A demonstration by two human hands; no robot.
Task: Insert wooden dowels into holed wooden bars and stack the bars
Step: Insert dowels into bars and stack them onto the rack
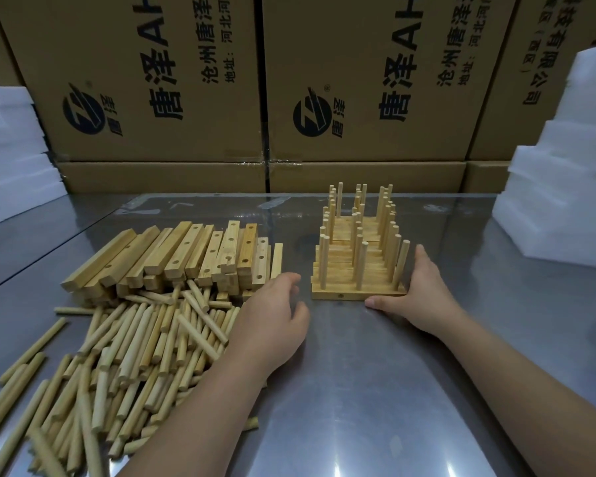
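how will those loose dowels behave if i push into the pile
The loose dowels are round and lie on a smooth, shiny metal table, so they would probably roll and scatter. They look like stiff, plain wood, likely light and unlikely to bend. Heaped crisscross, neighbours may shift.

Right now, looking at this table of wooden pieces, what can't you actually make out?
All in the head view:
- Left hand: its back hides the palm, so whether it holds a dowel is unclear.
- Loose dowels: the pile runs off the left and bottom edges.
- Stacked bars: the front dowels screen the rear rows.
- Cardboard boxes: the print is cut by the top edge.
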